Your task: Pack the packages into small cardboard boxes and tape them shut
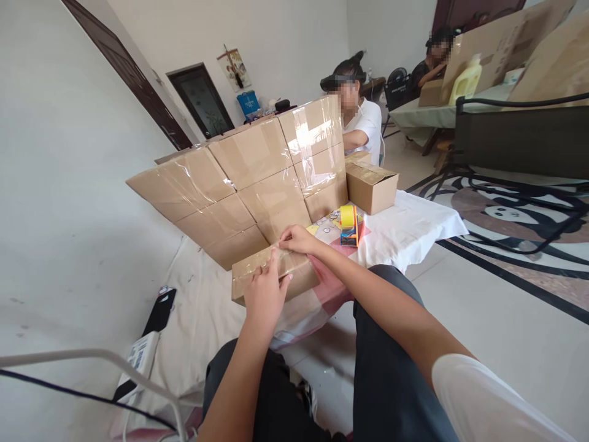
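A long cardboard box (pixel 301 281) lies in front of me on the cloth-covered table, with clear tape on its top. My left hand (pixel 267 291) rests on the box's near side and top, fingers stretched out and slightly spread. Just right of it, my right hand (pixel 297 239) bends over the top of the box with thumb and fingers pinched together. Whatever is between those fingertips is too small to make out. An orange and blue tape dispenser (pixel 349 230) with a yellow roll stands on the table to the right of my hands.
Behind the box rises a tall cardboard partition (pixel 262 178) covered in clear tape. A closed carton (pixel 372 184) stands at the far right of the white tablecloth (pixel 423 215). One person (pixel 368 123) in white sits beyond the partition; another sits farther back. A black-framed chair (pixel 519 141) is at right.
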{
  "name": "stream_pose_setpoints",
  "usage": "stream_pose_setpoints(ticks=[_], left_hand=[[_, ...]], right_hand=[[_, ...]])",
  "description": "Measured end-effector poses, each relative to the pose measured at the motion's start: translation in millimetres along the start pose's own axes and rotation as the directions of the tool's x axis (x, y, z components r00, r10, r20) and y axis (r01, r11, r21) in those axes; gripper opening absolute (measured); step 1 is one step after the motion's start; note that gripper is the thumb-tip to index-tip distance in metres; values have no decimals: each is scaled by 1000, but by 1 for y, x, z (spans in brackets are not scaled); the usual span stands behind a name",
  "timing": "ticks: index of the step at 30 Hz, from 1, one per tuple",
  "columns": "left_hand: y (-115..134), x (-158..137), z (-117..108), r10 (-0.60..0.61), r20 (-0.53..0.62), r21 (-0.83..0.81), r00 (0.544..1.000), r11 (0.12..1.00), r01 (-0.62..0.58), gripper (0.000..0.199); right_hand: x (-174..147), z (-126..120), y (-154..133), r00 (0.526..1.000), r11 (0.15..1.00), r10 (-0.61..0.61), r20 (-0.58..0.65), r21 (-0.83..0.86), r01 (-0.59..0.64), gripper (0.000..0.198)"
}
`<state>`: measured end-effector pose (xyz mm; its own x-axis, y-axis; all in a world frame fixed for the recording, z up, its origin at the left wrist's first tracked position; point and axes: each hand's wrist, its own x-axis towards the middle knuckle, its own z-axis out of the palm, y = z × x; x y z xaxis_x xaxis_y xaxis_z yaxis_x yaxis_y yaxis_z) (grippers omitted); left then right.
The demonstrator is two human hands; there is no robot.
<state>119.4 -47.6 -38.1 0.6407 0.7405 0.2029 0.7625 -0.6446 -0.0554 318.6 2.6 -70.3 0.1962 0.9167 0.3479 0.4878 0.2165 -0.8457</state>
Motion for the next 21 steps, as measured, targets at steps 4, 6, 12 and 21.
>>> stream_pose_setpoints(ticks=[4, 6, 12, 21], left_hand=[[2, -1, 7, 57, 0, 61, 998, 996, -57, 56], [2, 0, 10, 72, 4, 92, 997, 993, -72, 53], [3, 1, 9, 78, 8, 109, 997, 991, -79, 52], [17, 4, 18, 150, -104, 10, 983, 989, -150, 50]], right_hand=[[4, -4, -1, 999, 997, 37, -11, -64, -38, 8], [5, -5, -5, 998, 994, 61, 2, -91, -61, 8], [5, -5, -16, 986, 965, 167, -27, -200, -169, 20], [-13, -15, -1, 899, 899, 433, -65, -40, -436, 36]])
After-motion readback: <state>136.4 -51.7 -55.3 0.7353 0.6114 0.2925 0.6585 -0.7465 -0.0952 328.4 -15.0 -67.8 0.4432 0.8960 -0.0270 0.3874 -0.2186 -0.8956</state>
